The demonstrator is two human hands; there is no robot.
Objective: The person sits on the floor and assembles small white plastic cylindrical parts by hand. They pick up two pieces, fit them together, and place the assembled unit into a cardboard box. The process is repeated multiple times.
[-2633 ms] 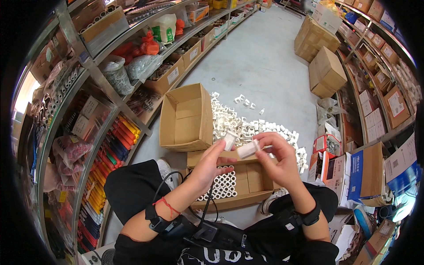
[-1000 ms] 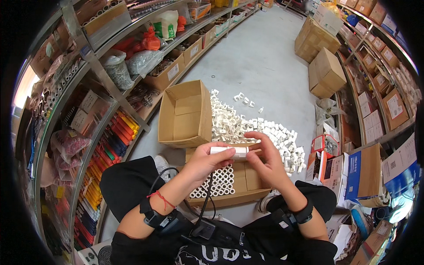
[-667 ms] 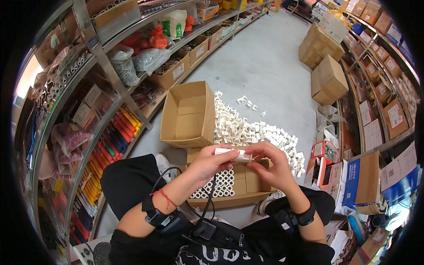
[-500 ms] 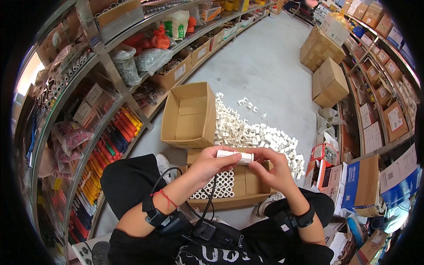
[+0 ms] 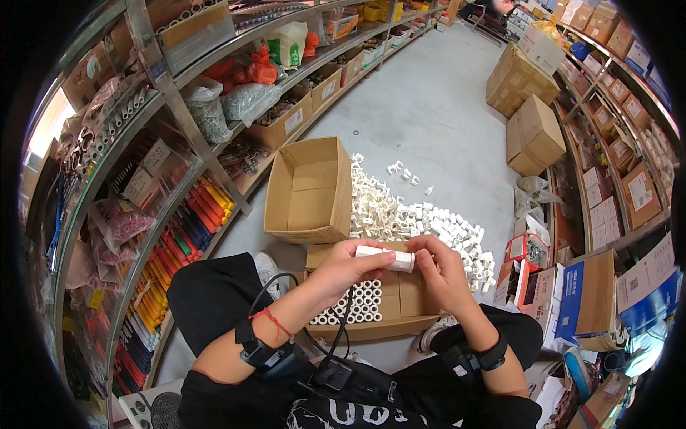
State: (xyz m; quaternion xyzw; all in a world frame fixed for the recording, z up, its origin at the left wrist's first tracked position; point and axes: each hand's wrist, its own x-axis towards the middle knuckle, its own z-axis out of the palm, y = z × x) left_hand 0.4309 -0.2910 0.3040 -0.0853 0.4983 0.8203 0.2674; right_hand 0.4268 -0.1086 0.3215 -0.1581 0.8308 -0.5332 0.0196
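Observation:
My left hand (image 5: 348, 266) is closed around a white plastic pipe fitting (image 5: 401, 262), its thumb lying along the near side. The fitting lies nearly level, its flanged end toward the right. At that end my right hand (image 5: 441, 269) has bent fingers and thumb against the rim; their exact contact is partly hidden. Below the hands stands an open cardboard box (image 5: 400, 329). In its left part, white ring-ended fittings (image 5: 368, 300) stand in close rows. Beyond the hands a large loose pile of white fittings (image 5: 386, 207) lies on the grey floor.
An open cardboard carton (image 5: 307, 189) stands left of the pile. A black cable (image 5: 346, 314) hangs in front of the near box. Loaded shelves (image 5: 161, 93) line the left side; cartons (image 5: 534, 136) and more shelving (image 5: 607, 143) stand on the right.
The fitting has tilted, its right end now lower and more exposed. My right fingers have shifted slightly right and closer together. The whole view has moved a little.

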